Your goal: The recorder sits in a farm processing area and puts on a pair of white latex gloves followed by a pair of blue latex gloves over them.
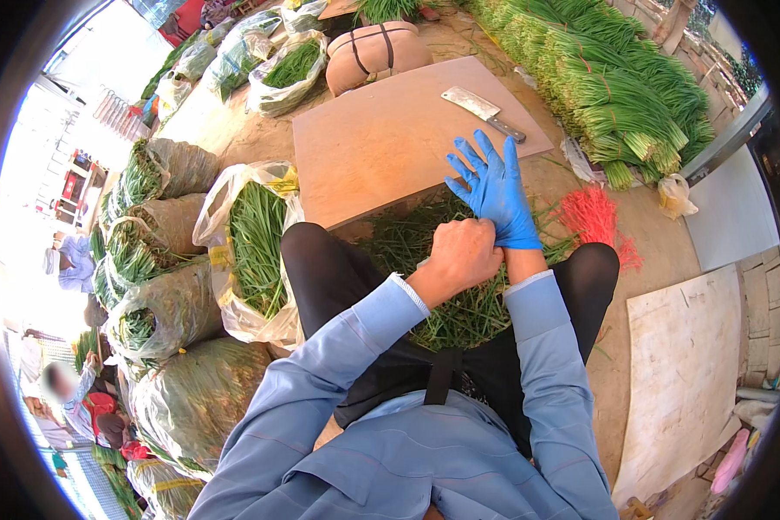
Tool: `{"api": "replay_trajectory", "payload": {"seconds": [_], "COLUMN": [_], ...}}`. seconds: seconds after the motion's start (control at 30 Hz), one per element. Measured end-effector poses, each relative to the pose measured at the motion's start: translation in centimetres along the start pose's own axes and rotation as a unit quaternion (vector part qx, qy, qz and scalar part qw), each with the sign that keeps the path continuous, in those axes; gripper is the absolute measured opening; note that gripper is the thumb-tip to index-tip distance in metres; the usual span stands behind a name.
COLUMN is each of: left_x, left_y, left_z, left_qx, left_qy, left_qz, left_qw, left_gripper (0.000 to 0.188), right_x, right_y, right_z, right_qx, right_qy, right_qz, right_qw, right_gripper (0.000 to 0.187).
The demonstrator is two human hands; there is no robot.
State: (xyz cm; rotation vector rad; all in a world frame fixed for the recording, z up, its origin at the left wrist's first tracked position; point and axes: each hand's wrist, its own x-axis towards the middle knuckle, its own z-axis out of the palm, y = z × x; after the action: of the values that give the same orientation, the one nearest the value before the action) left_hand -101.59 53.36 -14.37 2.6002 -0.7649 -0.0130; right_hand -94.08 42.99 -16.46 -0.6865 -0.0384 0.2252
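My right hand (504,198) wears a thin blue glove, its fingers spread and pointing away from me. My bare left hand (461,250) is closed at the right wrist, pinching the glove's cuff (520,236). Just beyond the gloved fingertips, a cleaver (472,104) with a dark handle lies on a wide brown board (381,130). Under my hands, between my knees, loose green stalks (459,321) are piled. To the left stands an open plastic bag (225,260) full of long green leaves.
Stacked bundles of green stalks (598,78) lie at the far right. Red ties (591,217) rest beside my right knee. Stuffed plastic sacks (204,390) line the left side. A strapped cushion (377,56) sits behind the board. Another person (82,399) is at far left.
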Motion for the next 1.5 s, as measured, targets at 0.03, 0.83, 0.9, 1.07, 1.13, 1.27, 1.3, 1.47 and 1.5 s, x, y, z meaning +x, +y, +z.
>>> {"api": "replay_trajectory", "payload": {"seconds": [0.03, 0.83, 0.9, 1.07, 1.13, 1.27, 1.3, 1.47, 1.5], "left_x": [0.0, -1.3, -0.8, 1.1, 2.7, 4.1, 4.4, 5.2, 5.2], "left_y": [0.1, 1.4, 0.5, -2.3, -3.4, -3.4, -3.3, -2.8, -2.5], "left_z": [0.0, 1.0, -1.6, -6.3, -6.0, -5.3, -5.1, -3.1, -3.0], "left_qx": [0.004, -0.092, -0.119, -0.079, -0.065, 0.032, 0.047, 0.021, 0.011], "left_qy": [0.01, -0.042, -0.052, 0.274, 0.298, 0.279, 0.303, 0.266, 0.299], "left_qz": [-0.033, -0.038, -0.006, 0.065, 0.081, 0.129, 0.126, 0.128, 0.138], "left_qw": [0.999, 0.994, 0.992, 0.956, 0.949, 0.951, 0.944, 0.955, 0.944], "left_gripper": [0.025, 0.021, 0.022, 0.012, 0.016, 0.02, 0.019, 0.007, 0.005], "right_x": [0.1, 0.1, -0.5, -1.8, -1.5, -1.5, -1.7, -1.6, -1.6], "right_y": [0.0, -0.8, -1.2, -2.7, -2.5, -3.1, -3.3, -3.2, -3.2], "right_z": [0.0, -0.1, 0.0, 1.7, 1.6, 2.4, 2.7, 3.1, 3.1], "right_qx": [-0.009, 0.105, 0.085, 0.033, 0.029, -0.023, -0.04, -0.104, -0.095], "right_qy": [0.0, -0.096, -0.105, -0.162, -0.179, -0.147, -0.149, -0.155, -0.169], "right_qz": [-0.003, 0.032, 0.017, -0.028, -0.018, -0.066, -0.078, -0.107, -0.1], "right_qw": [1.0, 0.989, 0.991, 0.986, 0.983, 0.987, 0.985, 0.977, 0.976], "right_gripper": [0.077, 0.073, 0.075, 0.086, 0.085, 0.088, 0.089, 0.088, 0.089]}}
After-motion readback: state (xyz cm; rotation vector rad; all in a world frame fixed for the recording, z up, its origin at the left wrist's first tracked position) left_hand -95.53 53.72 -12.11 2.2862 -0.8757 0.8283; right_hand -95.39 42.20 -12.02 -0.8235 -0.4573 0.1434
